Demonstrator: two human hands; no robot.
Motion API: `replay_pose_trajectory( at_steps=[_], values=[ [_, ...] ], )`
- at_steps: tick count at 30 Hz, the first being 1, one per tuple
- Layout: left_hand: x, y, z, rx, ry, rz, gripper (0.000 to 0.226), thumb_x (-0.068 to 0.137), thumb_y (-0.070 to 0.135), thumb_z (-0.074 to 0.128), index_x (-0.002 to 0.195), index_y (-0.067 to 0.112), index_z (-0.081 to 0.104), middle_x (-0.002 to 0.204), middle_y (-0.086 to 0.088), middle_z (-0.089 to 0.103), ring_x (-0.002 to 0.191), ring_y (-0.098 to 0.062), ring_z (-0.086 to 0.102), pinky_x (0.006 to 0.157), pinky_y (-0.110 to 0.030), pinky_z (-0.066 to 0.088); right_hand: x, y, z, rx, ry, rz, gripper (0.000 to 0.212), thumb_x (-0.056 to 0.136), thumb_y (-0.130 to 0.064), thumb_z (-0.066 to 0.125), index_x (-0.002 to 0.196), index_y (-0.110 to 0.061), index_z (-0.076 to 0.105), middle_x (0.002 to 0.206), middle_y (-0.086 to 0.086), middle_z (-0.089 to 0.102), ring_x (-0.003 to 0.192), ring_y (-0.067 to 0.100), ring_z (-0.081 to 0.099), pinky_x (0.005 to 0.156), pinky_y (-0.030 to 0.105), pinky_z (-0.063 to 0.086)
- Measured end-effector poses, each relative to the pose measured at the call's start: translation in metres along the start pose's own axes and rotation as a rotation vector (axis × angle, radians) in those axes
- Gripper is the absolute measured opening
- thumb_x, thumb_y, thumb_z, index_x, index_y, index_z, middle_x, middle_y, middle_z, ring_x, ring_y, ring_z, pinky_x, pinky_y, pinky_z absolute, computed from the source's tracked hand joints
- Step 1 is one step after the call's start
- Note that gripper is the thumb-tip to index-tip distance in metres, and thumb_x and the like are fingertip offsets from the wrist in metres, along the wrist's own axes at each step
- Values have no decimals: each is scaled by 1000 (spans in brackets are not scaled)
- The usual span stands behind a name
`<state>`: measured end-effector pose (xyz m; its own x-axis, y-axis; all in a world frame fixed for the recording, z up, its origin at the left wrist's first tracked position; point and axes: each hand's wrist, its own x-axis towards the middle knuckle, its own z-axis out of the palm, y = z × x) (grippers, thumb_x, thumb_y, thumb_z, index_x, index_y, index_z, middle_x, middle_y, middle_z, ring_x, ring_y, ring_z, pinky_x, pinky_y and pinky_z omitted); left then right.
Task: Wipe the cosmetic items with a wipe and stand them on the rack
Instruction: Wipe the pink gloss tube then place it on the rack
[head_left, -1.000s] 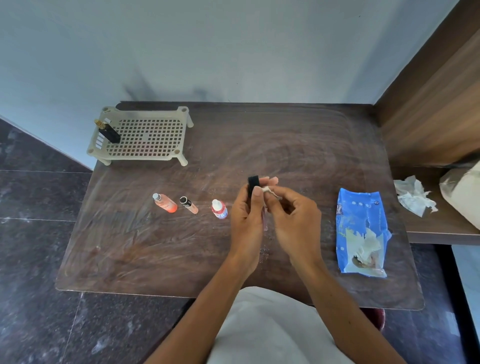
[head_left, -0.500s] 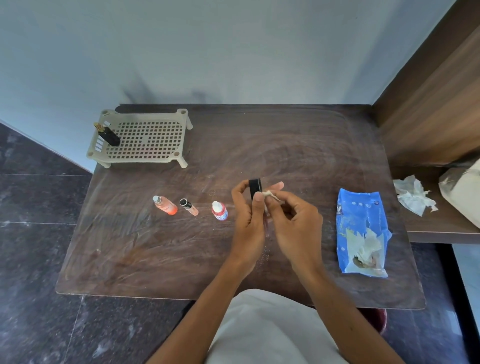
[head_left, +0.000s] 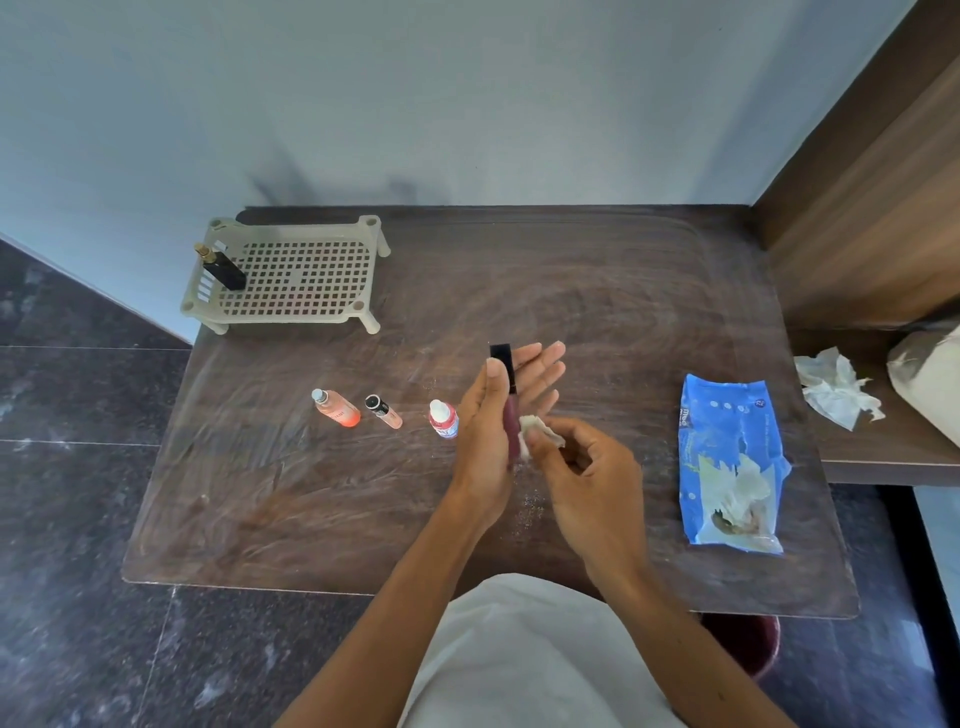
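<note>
Lip gloss tube (head_left: 510, 415) pinned by left hand's (head_left: 485, 441) thumb, right hand (head_left: 592, 478) pinching wipe (head_left: 532, 428) against it, wooden table (head_left: 311, 493), blue wall (head_left: 467, 104).

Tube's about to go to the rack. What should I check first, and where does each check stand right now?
1. Grip on the lip gloss tube: ok, the left hand pins it with the thumb against the palm.
2. Wipe contact: ok, the right hand pinches it against the tube's lower body.
3. Tube fully wiped: cannot tell.
4. Room on the rack: ok, only the black bottle stands at its left end.
5. All items racked: not ok, the orange bottle, small tube and dropper bottle are on the table.
</note>
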<state>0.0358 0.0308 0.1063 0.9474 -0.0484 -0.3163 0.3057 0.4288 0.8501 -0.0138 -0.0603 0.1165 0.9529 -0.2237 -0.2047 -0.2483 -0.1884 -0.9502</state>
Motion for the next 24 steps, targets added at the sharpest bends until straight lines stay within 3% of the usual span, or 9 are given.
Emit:
replay_pose_trajectory(
  at_steps=[3,7,10,16,20,24],
  values=[
    [-6,-8,-1,-32,-61,-63,56,104,39,27,137,-1,50,138,-13,62,129,-25,59,110,-43,46,7,-4,1,7,74,-16,9,94,-29,66,92,-34,73,77,-18,73,73,-2,68,66,9,48],
    [-11,-16,1,-65,-90,-152,51,102,47,38,128,10,60,122,-7,70,113,-20,66,92,-33,55,32,-21,1,-18,157,-81,9,93,-28,68,95,-26,76,78,-16,74,75,-2,69,69,12,52],
    [-9,-14,1,-55,-84,-176,49,96,47,42,126,13,60,116,-9,68,108,-21,65,88,-34,56,42,-29,4,-13,160,-117,11,93,-24,69,100,-22,78,82,-13,75,75,0,70,69,15,56],
    [2,0,-2,-126,-70,-125,57,103,43,29,147,10,42,146,-4,56,132,-23,56,111,-43,43,14,-11,0,-116,73,-172,13,93,-23,69,104,-25,77,85,-17,74,79,-3,69,69,7,49],
    [6,1,-3,-81,-64,-137,59,103,44,27,147,7,41,147,-4,55,133,-22,55,114,-37,40,-10,7,-3,-178,106,-196,15,90,-19,72,102,-25,77,90,-19,73,85,-4,68,71,6,50],
    [-4,-6,6,-69,-93,-180,61,99,46,33,144,5,45,144,-8,57,133,-25,55,113,-44,41,13,-5,-3,-152,161,-184,15,92,-20,69,104,-24,77,89,-17,74,82,-2,69,72,6,48]
  ],
)
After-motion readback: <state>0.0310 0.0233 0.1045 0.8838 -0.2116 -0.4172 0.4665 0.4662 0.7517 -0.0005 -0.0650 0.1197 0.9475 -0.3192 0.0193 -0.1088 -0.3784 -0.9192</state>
